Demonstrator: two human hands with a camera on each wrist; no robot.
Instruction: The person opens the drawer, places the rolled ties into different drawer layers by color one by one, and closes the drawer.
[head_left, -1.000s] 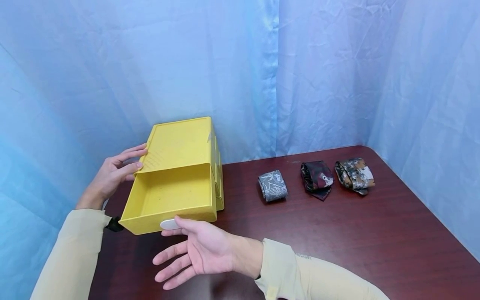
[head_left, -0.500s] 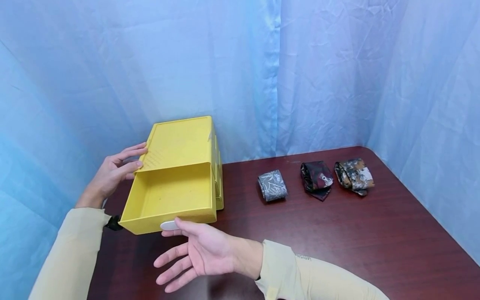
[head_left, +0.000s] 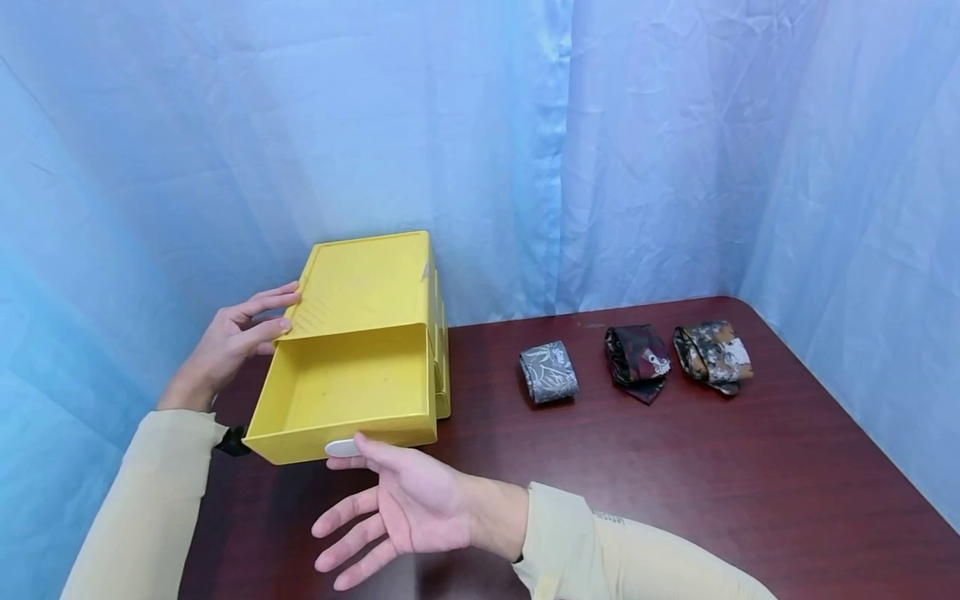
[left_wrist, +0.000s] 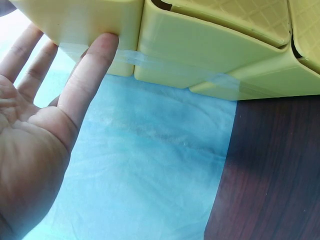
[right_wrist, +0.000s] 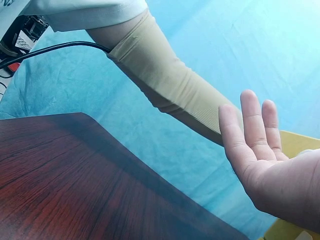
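A yellow drawer unit (head_left: 363, 279) stands at the left of the table with its top drawer (head_left: 348, 379) pulled out; the drawer's inside is bare. My right hand (head_left: 423, 500) pinches the white handle (head_left: 342, 448) on the drawer front between thumb and index finger. Its other fingers are spread below the handle. Against the unit's left side rests my left hand (head_left: 232, 346), fingers near the top edge. In the left wrist view, the left thumb (left_wrist: 90, 75) presses on the yellow side wall.
Three rolled neckties lie on the dark red table (head_left: 675, 492): a grey leaf-patterned one (head_left: 549, 372), a maroon one (head_left: 637, 358) and a brown-and-black one (head_left: 712, 354). Blue curtains (head_left: 480, 150) hang behind and at both sides. Lower drawers (left_wrist: 215, 45) sit under the top one.
Both hands keep their places on the drawer unit, and the drawer stays pulled out. Only the head view has shifted slightly.
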